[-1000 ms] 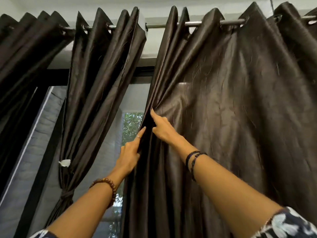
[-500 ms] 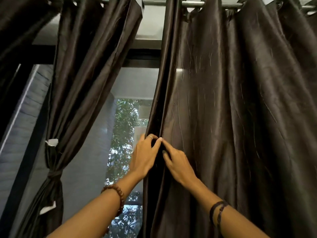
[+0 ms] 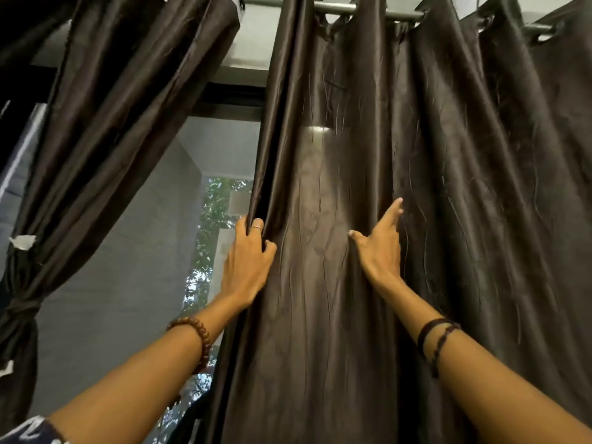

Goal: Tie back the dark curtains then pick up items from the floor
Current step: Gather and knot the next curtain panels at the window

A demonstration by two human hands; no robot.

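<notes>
I see a big dark curtain [image 3: 432, 219] hanging in front of me. It fills the middle and the right of the view. It hangs from a metal rod [image 3: 334, 7] at the top, and the rod goes through rings in the cloth.

My left hand [image 3: 246, 261] is on the left edge of this curtain. The fingers are curled round the edge, so it has hold of the cloth. There is a ring [image 3: 256, 226] on one finger and a brown bead bracelet [image 3: 195, 339] on that wrist.

My right hand [image 3: 381, 245] is further right on the same curtain. The fingers are mostly straight and spread, and they lie flat on the cloth. The thumb points left. A fold of cloth bunches up beside the thumb. I cannot tell if any cloth is pinched there. Two dark bands [image 3: 437, 339] sit on that wrist.

On the far left is a second dark curtain [image 3: 105, 123]. It is gathered low down and tied in a tight bunch [image 3: 22, 309]. A small white tag [image 3: 22, 242] sticks out of it.

Between the two curtains I see a window [image 3: 205, 238]. Through it there is a grey wall [image 3: 128, 267] and some green leaves [image 3: 217, 200].
</notes>
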